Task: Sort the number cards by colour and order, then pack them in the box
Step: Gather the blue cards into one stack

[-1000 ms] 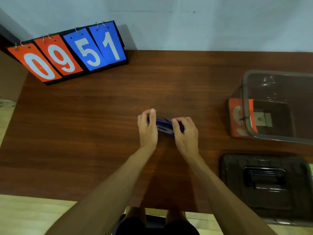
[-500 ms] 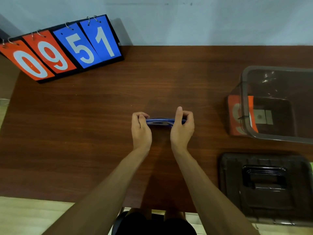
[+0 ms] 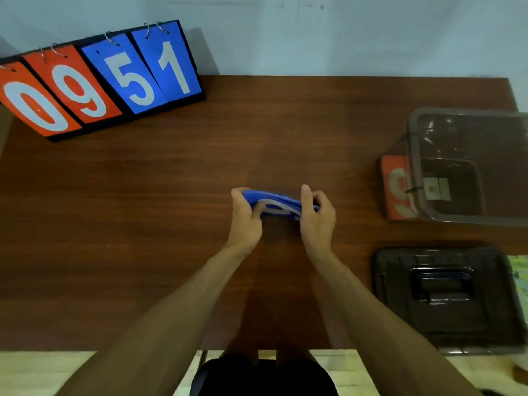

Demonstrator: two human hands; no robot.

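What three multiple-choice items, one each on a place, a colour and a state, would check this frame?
1. The scoreboard stands:
A. at the far left of the table
B. at its near right corner
C. on the floor

2. The cards held between the left grip and the right grip are:
A. orange
B. blue
C. green

3. The clear box is:
A. closed
B. tipped on its side
C. open, with its lid lying on the table nearer the person

Answers:
1 A: the scoreboard sits at the far left edge, by the wall.
2 B: the stack shows blue faces with white print.
3 C: the rim is uncovered and the dark lid lies flat, apart from the box.
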